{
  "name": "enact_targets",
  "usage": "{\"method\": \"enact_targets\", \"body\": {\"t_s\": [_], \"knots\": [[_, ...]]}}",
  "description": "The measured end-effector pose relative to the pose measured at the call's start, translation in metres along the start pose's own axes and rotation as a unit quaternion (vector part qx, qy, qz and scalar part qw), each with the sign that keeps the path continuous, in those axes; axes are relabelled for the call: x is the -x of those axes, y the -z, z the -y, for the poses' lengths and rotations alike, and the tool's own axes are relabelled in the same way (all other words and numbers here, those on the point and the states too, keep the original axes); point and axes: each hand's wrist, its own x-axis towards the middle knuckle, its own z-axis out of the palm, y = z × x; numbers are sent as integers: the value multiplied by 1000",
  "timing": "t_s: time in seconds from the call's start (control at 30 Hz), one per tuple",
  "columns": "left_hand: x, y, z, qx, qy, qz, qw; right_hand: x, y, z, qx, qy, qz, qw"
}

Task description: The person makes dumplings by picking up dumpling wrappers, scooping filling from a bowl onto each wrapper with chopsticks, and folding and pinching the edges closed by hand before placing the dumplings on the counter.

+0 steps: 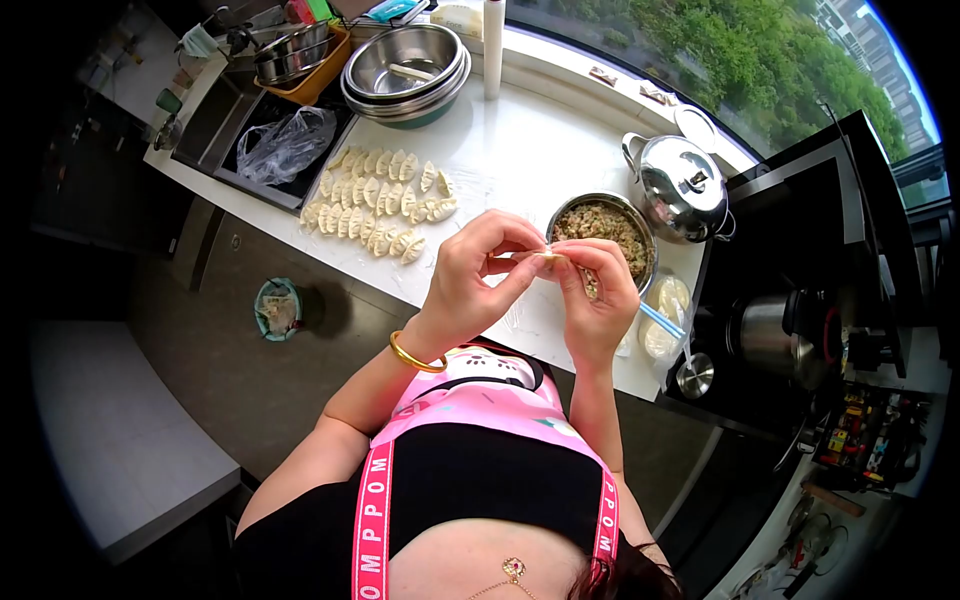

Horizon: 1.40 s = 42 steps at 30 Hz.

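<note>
Between my two hands is a small pale dumpling [549, 256], mostly hidden by my fingers. My left hand [472, 268], below which a gold bangle circles the wrist, pinches its left side. Thumb and fingers of my right hand [600, 285] are closed on the right side. Just behind my right hand stands a steel bowl of minced filling [603, 222]. Blue chopsticks [661, 320] stick out past that hand's right side. Rows of pleated dumplings [375, 193] lie on the white counter [520, 140] to the left.
A lidded steel pot [683, 185] stands behind the filling bowl. Wrapped pale rounds [667, 303] lie near the black stove [725, 330]. Stacked steel bowls [405, 65] stand at the back left, near a crumpled plastic bag [285, 147]. A bin [278, 308] is on the floor.
</note>
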Motion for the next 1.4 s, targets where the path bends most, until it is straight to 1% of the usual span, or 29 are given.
{"method": "enact_targets", "body": {"t_s": [0.03, 0.1, 0.23, 0.3, 0.33, 0.4, 0.57, 0.63, 0.7, 0.73, 0.8, 0.93, 1.0, 1.1, 1.13, 1.2, 1.3, 1.37, 1.4], "knots": [[0, 0, -1, -9, 1, 3, 1000, 0, 0, 0, 0, 0, 0, 1000], [0, 0, -3, -18, 2, 6, 1000, 1, -1, -1, 25, 34, -7, 999], [0, -2, -5, -51, -16, 2, 999, 4, 0, -1, 39, 28, 10, 999], [0, -2, -6, -56, -17, 0, 998, 4, -2, -1, -19, -9, -21, 1000], [-1, -2, -6, -56, -19, -3, 998, 4, -1, -1, -19, -9, -21, 1000], [0, -2, -7, -56, -21, -5, 998, 2, 3, 2, -59, -50, -1, 997], [0, -1, -7, -23, 10, 2, 1000, 3, 4, 4, -66, -50, -12, 996], [-1, 0, -7, -24, 9, -2, 1000, 3, 4, 3, -70, -49, -14, 996], [-1, -1, -8, -24, 8, -7, 1000, 3, 4, 0, -40, 10, -7, 999], [-1, -2, -8, -27, 1, -15, 1000, 3, 4, 1, -41, 10, -6, 999], [-1, -2, -9, -30, -6, -22, 999, 1, 6, 1, -14, 44, 23, 999], [-1, -1, -13, -67, -48, 3, 997, 1, 7, 2, -6, 48, 31, 998], [-1, 0, -14, -76, -65, 17, 995, 2, 4, 6, -83, -25, 3, 996], [1, 0, -14, -96, -68, 27, 993, 1, 1, 10, -99, -51, -5, 994], [1, 0, -15, -105, -70, 28, 992, 1, 2, 9, -99, -51, -6, 994], [1, 0, -15, -113, -73, 29, 990, 1, 3, 5, -47, -20, 21, 998], [3, 0, -12, -116, -70, 29, 990, 1, 4, 3, -25, -11, 34, 999], [8, -4, -9, -72, -32, -2, 997, 3, 5, -2, -12, 4, 37, 999], [8, -5, -10, -71, -32, -1, 997, 3, 5, -3, 0, 18, 41, 999]]}}
